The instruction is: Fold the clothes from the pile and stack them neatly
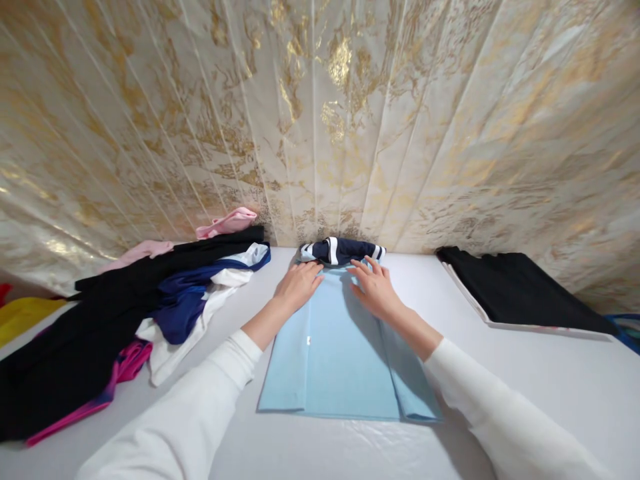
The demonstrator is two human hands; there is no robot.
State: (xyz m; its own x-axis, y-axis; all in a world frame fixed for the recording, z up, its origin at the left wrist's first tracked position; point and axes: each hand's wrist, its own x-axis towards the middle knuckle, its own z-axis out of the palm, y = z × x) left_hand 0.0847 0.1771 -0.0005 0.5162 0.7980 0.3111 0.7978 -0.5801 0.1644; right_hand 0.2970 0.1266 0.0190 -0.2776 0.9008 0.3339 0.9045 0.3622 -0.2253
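A light blue shirt [345,353] lies flat in the middle, its two long sides folded inward. At its far end a navy part with white stripes [350,251] is bunched up; whether this is the shirt's collar or sleeves, I cannot tell. My left hand [299,285] rests near the far left corner of the shirt, fingers stretched toward the striped part. On the right, my right hand [374,287] has its fingers spread, the fingertips at the near edge of the striped cloth. Neither hand visibly grips anything.
Left of the shirt is a loose heap of clothes [115,313] in black, blue, white and pink. A folded black garment [520,287] lies on a white one at the right. Behind the white table [540,393] hangs a gold-patterned curtain [320,133].
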